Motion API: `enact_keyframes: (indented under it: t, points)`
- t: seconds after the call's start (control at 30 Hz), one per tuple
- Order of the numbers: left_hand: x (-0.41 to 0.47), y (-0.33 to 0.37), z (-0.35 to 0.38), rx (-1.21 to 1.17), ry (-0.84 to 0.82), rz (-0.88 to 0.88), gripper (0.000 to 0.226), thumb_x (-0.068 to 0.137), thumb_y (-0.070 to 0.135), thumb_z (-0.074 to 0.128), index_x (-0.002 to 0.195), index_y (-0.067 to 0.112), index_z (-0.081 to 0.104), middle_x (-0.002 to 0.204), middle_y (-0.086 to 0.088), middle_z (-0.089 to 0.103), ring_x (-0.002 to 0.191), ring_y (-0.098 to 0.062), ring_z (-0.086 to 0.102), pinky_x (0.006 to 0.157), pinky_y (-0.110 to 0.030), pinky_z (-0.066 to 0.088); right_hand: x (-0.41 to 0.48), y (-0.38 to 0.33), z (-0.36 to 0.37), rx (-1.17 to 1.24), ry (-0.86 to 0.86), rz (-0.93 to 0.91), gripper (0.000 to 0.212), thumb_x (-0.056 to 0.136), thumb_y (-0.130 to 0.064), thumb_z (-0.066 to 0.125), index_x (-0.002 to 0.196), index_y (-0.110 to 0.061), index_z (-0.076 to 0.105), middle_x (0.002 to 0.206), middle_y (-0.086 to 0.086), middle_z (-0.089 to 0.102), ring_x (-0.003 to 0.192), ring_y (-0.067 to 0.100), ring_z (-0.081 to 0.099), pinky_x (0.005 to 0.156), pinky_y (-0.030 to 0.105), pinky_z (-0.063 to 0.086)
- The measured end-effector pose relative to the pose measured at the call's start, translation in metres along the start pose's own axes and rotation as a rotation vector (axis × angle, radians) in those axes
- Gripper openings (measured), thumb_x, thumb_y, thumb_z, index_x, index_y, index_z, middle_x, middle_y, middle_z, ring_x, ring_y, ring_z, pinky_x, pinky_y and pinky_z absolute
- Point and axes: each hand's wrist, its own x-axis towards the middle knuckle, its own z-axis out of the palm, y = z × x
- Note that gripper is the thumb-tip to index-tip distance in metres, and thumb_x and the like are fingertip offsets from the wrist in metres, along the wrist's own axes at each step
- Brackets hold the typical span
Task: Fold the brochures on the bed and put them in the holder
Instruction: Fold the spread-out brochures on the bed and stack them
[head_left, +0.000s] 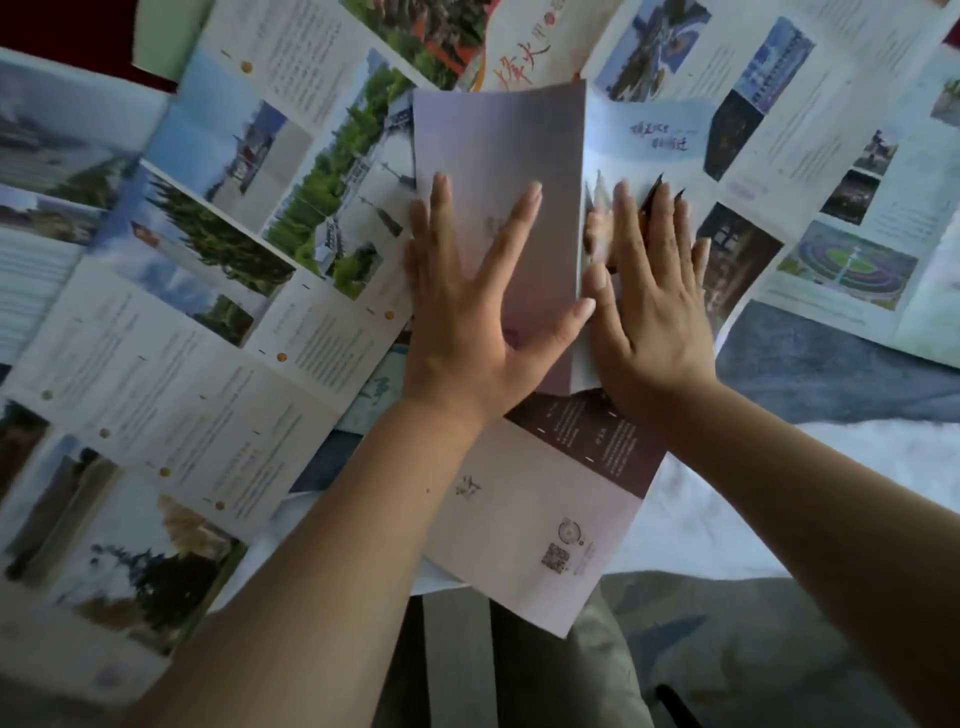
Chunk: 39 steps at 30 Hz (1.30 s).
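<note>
— Where does the work stand?

— The bed (810, 358) is almost buried under unfolded brochures: a big sheet of tree and building photos on the left (208, 291), another with a stadium picture on the right (810, 171), and more overlapping at the far edge. One pale lilac brochure (498, 171) sits in the middle, partly folded, and that one is in hand. I judge this to be the folding step, early in the whole job, since most sheets lie flat and open.

— And the holder?

— Not visible anywhere here, so I cannot say where it is.

— What are the hands doing?

— The left hand (467, 306) lies flat on the lilac panel, fingers spread wide, palm pressing down. The right hand (649, 296) is just beside it, also flat and open, lying along the panel's right edge and over the blue page underneath. Neither grip closes on anything; both are released, pressing rather than grasping. The thumbs nearly meet at the fold line.

— What does the next move call for?

— Probably running a palm along that right edge to set the crease, then turning over the remaining panel, the near one with the code square (556, 556), which hangs off the near edge of the bed. The paper looks thin, so uneven pressure could skew the fold.
</note>
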Motion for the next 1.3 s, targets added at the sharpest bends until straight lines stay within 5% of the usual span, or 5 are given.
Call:
enact_keyframes:
  t: [0.4,0.53,0.9,1.2,1.3]
  points:
    - [-0.001,-0.03,-0.091,-0.239,0.062,-0.063,0.064,0.105,0.054,0.037,0.163,0.034,0.017,0.169,-0.008,0.018,0.155,-0.019,0.023,0.114,-0.023,0.036,0.009,-0.114,0.015,0.352,-0.05,-0.194,0.061,0.11,-0.047,0.009,0.166,-0.024,0.012,0.173,-0.003,0.01,0.16,0.015,0.001,0.128,0.056,0.008]
    - [-0.009,-0.045,-0.125,-0.323,0.073,-0.119,0.059,0.107,0.043,0.035,0.162,0.027,0.024,0.169,-0.003,0.025,0.155,-0.015,0.024,0.12,-0.04,0.037,0.007,-0.16,0.025,0.39,-0.111,-0.27,0.057,0.111,-0.038,0.012,0.166,-0.022,0.014,0.173,-0.004,0.015,0.16,0.017,0.003,0.128,0.055,0.009]
    - [-0.038,-0.124,-0.165,-0.035,0.187,-0.39,0.067,0.104,0.034,0.053,0.162,0.03,0.021,0.171,-0.003,0.017,0.154,-0.022,0.023,0.103,-0.028,0.041,0.006,-0.218,0.089,0.066,-0.322,-0.467,0.059,0.106,-0.013,0.051,0.161,-0.01,0.029,0.17,0.006,0.022,0.16,0.024,0.007,0.129,0.048,0.01]
    - [-0.027,-0.121,-0.142,-0.007,0.151,-0.382,0.061,0.101,0.024,0.059,0.158,0.023,0.036,0.17,-0.012,0.017,0.158,-0.03,0.013,0.123,-0.049,0.03,0.008,-0.197,0.085,-0.216,-0.237,-0.205,0.078,0.104,-0.05,0.044,0.165,-0.014,0.011,0.173,0.013,-0.003,0.158,0.033,-0.013,0.128,0.05,-0.008]
    - [-0.022,-0.111,-0.146,-0.237,0.339,-0.461,0.058,0.099,0.016,0.063,0.154,0.022,0.045,0.171,-0.01,0.015,0.158,-0.022,0.009,0.118,-0.034,0.04,0.011,-0.198,0.082,-0.259,-0.231,-0.282,0.076,0.104,-0.046,0.045,0.164,-0.011,0.016,0.172,0.014,0.003,0.159,0.032,-0.01,0.129,0.048,-0.005]
